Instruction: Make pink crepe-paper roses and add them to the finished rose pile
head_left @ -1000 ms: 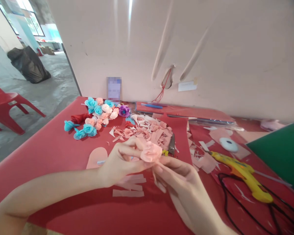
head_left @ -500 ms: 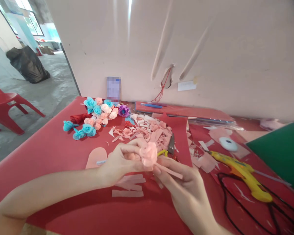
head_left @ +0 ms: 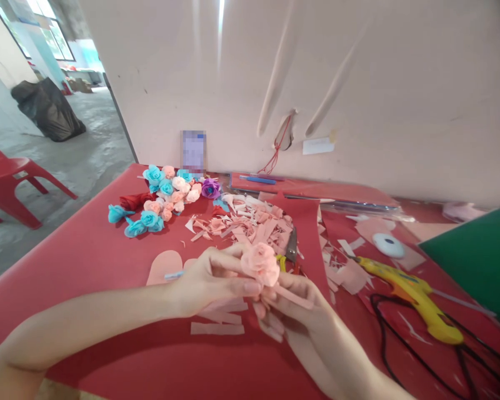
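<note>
A small pink paper rose [head_left: 260,263] is held above the red table [head_left: 87,261] between both my hands. My left hand [head_left: 210,278] pinches it from the left, with fingers curled around its base. From below and the right, my right hand [head_left: 298,311] is closed on the rose's loose pink paper strip [head_left: 291,295]. Behind the hands lies a heap of pink paper scraps [head_left: 250,222], with scissors [head_left: 290,249] at its right edge.
Finished paper roses [head_left: 162,197] in blue, pink, red and purple lie at the back left. A yellow glue gun [head_left: 416,297] with a black cord sits to the right, near a white tape roll [head_left: 389,245] and a green sheet [head_left: 479,261]. Cut pink strips [head_left: 219,322] lie under my hands.
The rose has turned a little and shifted slightly right and up between my fingers. My right hand has curled in closer under it.
</note>
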A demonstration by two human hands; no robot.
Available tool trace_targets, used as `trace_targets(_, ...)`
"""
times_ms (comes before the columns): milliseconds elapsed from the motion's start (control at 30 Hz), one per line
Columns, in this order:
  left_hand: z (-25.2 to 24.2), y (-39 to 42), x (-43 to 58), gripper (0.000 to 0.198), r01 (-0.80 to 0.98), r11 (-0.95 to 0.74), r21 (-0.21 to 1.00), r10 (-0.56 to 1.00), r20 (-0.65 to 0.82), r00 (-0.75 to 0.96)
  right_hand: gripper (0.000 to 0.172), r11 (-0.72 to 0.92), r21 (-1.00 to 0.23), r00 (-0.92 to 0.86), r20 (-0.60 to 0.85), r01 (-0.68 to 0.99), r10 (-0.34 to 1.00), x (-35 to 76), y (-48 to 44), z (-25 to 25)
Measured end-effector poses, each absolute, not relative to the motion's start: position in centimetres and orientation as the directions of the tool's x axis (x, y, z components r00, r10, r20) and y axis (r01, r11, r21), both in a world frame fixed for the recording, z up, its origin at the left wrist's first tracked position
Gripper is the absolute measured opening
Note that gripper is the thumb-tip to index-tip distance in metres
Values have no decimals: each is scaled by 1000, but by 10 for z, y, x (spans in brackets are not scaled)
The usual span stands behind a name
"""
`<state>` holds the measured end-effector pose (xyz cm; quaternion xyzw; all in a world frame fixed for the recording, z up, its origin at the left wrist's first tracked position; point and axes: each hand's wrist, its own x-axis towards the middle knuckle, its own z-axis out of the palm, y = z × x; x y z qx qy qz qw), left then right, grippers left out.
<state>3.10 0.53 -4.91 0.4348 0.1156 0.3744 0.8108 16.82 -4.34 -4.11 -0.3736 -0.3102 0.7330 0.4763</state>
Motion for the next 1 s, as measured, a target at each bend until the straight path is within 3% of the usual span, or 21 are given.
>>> trace_targets(167, -49, 5, 27, 8, -442, 384, 811, 697, 60, 715, 16, -376, -806, -337, -235, -457, 912, 169, -35, -43)
trace_targets(300, -51, 7, 27, 6, -485, 360, 797, 727, 86, 681, 12, -310, -863, -358, -164, -400, 919, 175, -31, -45)
trace_targets(600, -53, 8, 29, 6, -493, 350, 797, 747, 81, 660, 16, -172, -976, -413, -103, -134, 905, 189, -29, -41)
trace_targets(767, -56, 9, 31, 3, -509, 325, 797, 753, 108, 649, 9, -72, -996, -438, -42, -50, 898, 186, -27, -35)
trace_targets(867, -56, 7, 30, 4, -514, 307, 801, 759, 120, 640, 9, 56, -998, -361, 55, -7, 931, 182, -28, -32)
trace_targets(1000, -55, 4, 29, 9, -505, 262, 822, 794, 113, 597, 15, 339, -926, -199, 305, 167, 931, 176, -31, -33)
